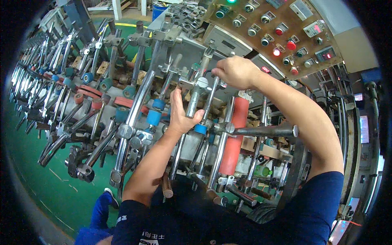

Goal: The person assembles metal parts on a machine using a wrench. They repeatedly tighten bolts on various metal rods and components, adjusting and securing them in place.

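My left hand [181, 115] is open, its fingers stretched upward and its thumb held out. It lies by the lower end of a short metal cylinder [192, 104], which hangs from a clamp block [201, 83]. Whether the palm touches the cylinder is hard to tell. Just beyond, my right hand [237, 72] is closed, with a thin dark bent bar [208, 72] showing at its fingertips, next to the clamp. Most of that bar is hidden by the fingers. Below the right hand, a slim chrome rod [211, 98] slants down toward a small blue roller [200, 129].
Rows of chrome rods with clamps and rollers fill the left. A long red roller [232, 143] lies under my right arm, crossed by a thick protruding bar [265, 131]. A control panel [261, 36] with buttons stands at the far right. Loose metal clamps [185, 18] lie at the back.
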A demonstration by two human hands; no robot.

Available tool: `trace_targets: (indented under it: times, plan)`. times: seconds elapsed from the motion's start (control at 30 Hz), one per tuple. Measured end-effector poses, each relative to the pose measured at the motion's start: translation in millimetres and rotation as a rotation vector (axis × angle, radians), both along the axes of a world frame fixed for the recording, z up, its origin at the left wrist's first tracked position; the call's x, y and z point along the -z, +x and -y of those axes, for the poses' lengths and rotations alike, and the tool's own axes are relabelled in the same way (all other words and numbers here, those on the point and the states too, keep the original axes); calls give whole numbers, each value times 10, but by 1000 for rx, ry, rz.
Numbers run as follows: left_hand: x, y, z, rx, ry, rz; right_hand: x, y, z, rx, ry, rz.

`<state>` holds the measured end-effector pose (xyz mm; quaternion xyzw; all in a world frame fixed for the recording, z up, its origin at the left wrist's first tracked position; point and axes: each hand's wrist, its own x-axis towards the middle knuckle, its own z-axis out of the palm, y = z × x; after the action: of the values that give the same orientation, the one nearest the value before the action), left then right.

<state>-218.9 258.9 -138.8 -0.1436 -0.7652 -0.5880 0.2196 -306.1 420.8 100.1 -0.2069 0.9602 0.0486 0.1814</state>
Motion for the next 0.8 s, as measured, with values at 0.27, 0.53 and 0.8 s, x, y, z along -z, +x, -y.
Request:
trace_targets:
  times: [0.27,0.53,0.8]
  plan:
    - [36,104,53,49,26,87,733,122,-338,90,-468,-92]
    - [-215,-75,183,184,33,139,1161,18,-403,27,-751,-81]
    - [-3,-379,170,12,-134,475,1043,37,-373,102,-730,4]
